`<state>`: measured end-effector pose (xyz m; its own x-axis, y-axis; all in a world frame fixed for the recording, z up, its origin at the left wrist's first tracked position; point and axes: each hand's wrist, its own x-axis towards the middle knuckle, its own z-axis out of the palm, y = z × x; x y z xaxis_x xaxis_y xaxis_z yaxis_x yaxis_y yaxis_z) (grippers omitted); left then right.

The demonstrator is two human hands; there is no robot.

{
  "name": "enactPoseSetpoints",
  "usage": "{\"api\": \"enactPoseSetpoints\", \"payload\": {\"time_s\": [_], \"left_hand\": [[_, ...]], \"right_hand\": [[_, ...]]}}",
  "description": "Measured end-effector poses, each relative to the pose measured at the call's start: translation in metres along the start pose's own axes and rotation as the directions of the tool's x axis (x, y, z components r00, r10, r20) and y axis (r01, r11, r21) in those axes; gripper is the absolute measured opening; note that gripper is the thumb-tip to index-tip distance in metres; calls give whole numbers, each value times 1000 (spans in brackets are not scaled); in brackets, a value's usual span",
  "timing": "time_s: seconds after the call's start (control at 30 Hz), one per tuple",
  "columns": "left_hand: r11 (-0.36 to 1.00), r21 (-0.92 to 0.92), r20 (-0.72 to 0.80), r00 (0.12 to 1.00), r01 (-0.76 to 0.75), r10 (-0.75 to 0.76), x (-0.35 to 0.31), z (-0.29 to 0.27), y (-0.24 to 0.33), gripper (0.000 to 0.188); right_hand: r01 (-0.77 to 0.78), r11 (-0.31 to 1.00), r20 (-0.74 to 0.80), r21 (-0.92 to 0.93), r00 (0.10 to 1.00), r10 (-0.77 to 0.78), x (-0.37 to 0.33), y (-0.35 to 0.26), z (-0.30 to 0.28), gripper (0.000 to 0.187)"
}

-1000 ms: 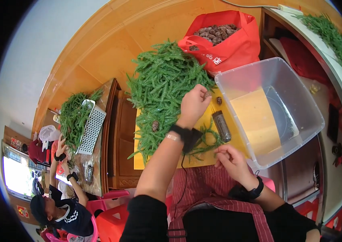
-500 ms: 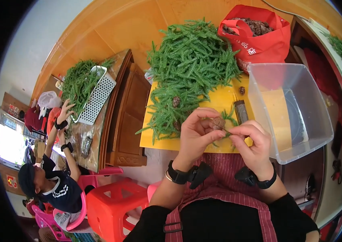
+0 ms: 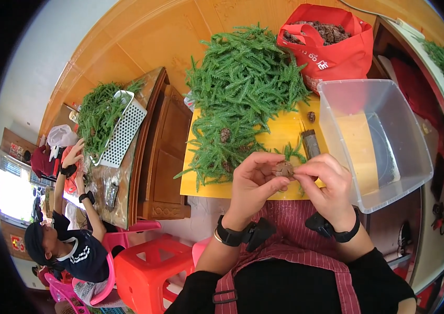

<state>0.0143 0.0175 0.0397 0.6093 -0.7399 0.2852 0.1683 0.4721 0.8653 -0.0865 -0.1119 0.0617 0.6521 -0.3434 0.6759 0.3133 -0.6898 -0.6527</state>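
Observation:
Above the near edge of the yellow table [image 3: 284, 123], my left hand [image 3: 256, 175] holds a brown pine cone [image 3: 284, 169] between thumb and fingers. My right hand [image 3: 326, 180] is closed in a pinch against the cone's right side; the thin strand at its fingertips is mostly hidden now. Just beyond my fingers lies a small green sprig [image 3: 294, 152]. Beside it rests a dark bundle [image 3: 311, 144] with thin strands poking from its far end. Another small pine cone [image 3: 311, 116] lies farther back on the table.
Artificial green branches [image 3: 245, 78] are heaped at the back left, with a few cones among them. On the right stands a clear plastic bin [image 3: 405, 183]; behind it, a red bag [image 3: 345, 63] of cones. A co-worker [image 3: 83, 254] sits far left, near a white basket [image 3: 127, 128] and red stool [image 3: 143, 267].
My right fingers have come in closer, up against the pine cone; the strand that showed between them is now covered. Both hands have dropped slightly nearer to me.

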Motion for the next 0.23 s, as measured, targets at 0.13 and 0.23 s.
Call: {"api": "enactPoseSetpoints", "payload": {"time_s": [0.13, 0.23], "left_hand": [[999, -19, 46, 998, -46, 46, 0, -4, -3, 33], [998, -49, 55, 998, -40, 43, 2, -3, -3, 32]], "right_hand": [[11, 1000, 9, 4, 1000, -11, 6, -3, -2, 14], [-50, 996, 46, 69, 998, 47, 6, -1, -5, 18]]}}
